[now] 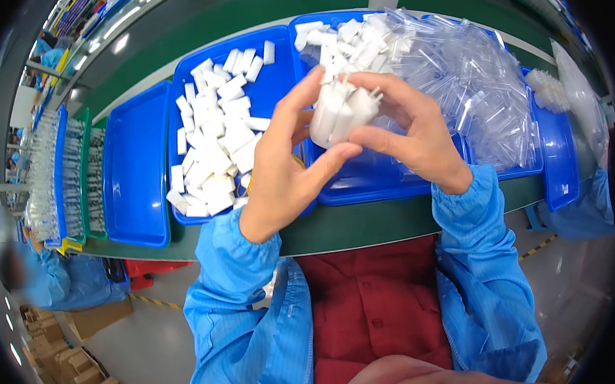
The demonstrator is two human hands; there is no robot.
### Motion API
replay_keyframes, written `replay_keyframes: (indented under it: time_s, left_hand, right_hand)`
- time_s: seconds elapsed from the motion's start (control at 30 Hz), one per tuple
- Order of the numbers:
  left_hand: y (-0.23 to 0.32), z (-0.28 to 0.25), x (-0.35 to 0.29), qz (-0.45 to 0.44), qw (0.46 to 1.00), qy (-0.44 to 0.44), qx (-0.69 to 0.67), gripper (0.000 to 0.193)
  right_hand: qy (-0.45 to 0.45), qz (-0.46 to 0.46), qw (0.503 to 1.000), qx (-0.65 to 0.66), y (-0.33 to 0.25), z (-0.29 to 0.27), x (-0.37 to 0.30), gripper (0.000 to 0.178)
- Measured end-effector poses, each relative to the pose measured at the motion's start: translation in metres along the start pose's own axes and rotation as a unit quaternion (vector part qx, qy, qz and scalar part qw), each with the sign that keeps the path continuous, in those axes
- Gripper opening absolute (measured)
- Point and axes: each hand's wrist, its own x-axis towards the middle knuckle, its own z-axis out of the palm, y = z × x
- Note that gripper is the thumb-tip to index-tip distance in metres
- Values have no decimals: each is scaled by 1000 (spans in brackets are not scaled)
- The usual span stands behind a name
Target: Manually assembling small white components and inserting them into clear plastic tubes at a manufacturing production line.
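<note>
Between my two hands, above the middle blue tray, is a bunch of small white plastic pieces [345, 112], slightly blurred, with thin prong-like tips at the right. My left hand [284, 148] closes on its left side, with the thumb underneath. On the right side my right hand [409, 126] curls its fingers and thumb round the same bunch. White blocks [213, 148] lie heaped in the blue tray [279, 74] left of my hands. More white pieces [362, 44] lie behind my hands, beside a pile of clear plastic sleeves [470, 90].
A bare blue tray [135, 167] stands at the left, beside racks of small parts [46, 173]. At the right are another blue tray [557, 152] and a white knobbly bundle [548, 91]. People in blue sleeves [80, 276] sit on both sides. The green table edge [366, 227] runs before me.
</note>
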Motion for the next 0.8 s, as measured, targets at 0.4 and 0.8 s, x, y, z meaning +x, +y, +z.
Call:
replay_keyframes:
  time_s: [0.4, 0.8]
  left_hand:
    - [-13, -52, 16, -155, 925, 169, -303, 36]
    - [-4, -40, 9, -181, 959, 107, -189, 44]
  right_hand:
    - [-150, -137, 765, -612, 6, 11, 15, 11]
    - [-53, -46, 947, -315, -18, 9, 16, 28]
